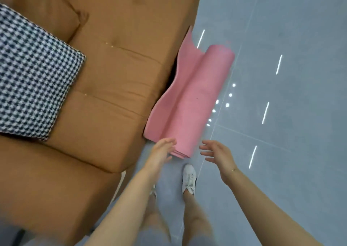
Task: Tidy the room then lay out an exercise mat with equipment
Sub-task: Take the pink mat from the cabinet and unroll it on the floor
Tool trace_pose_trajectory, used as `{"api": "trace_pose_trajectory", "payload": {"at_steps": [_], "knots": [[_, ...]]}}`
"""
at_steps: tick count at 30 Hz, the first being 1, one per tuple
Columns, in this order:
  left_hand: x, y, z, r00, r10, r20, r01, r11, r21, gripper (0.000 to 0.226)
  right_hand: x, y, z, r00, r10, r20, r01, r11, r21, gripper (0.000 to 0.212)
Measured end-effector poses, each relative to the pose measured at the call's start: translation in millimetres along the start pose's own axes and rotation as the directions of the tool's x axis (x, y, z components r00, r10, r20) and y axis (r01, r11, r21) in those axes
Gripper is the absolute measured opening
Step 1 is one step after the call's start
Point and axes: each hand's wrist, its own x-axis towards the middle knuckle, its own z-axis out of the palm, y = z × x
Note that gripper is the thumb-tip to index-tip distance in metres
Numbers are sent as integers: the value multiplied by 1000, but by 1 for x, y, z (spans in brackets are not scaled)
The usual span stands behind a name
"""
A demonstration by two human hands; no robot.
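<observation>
A pink exercise mat (195, 97), partly unrolled, lies on the grey tiled floor beside the sofa, its loose flap curling up against the sofa's front. My left hand (161, 151) reaches with straight fingers at the near end of the mat, its fingertips at or just over the edge. My right hand (218, 152) hovers open a little to the right of that same end, fingers spread, apart from the mat. Neither hand holds anything.
A tan leather sofa (105, 80) fills the left side, with a black-and-white houndstooth cushion (32, 76) on it. My white shoes (189, 178) stand on the glossy grey floor (293, 114) just behind the mat. Ceiling lights reflect in the tiles.
</observation>
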Motion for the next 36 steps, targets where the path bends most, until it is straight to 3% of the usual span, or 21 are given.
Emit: {"api": "trace_pose_trajectory", "payload": {"at_steps": [7,12,16,21,25,28,30,33,36], "knots": [[181,-29,-3,997,-68,23,57,942,331,31,142,62,26,991,103,-89,-99,994,47,24],[297,-63,-3,1000,1,-3,1,843,538,48,234,112,44,975,165,-148,-153,984,86,33],[356,-95,-4,998,-54,10,34,747,664,74,285,146,54,961,219,-167,-205,974,100,46],[429,-102,5,988,-151,-35,143,795,590,66,340,178,56,967,112,-228,-107,994,37,73],[468,-106,5,978,-206,-15,180,815,550,97,368,205,59,976,-6,-216,-8,998,-62,95],[475,-121,3,983,-186,1,148,787,599,102,382,222,56,981,-29,-191,19,999,-51,96],[476,-133,8,993,-119,-1,97,808,581,100,387,233,48,976,-56,-208,55,998,-13,95],[470,-151,23,991,-135,18,104,838,536,99,390,247,32,961,-70,-269,72,997,-3,95],[475,-173,57,992,-125,18,93,819,566,85,398,252,3,917,-90,-389,12,980,-196,99]]}}
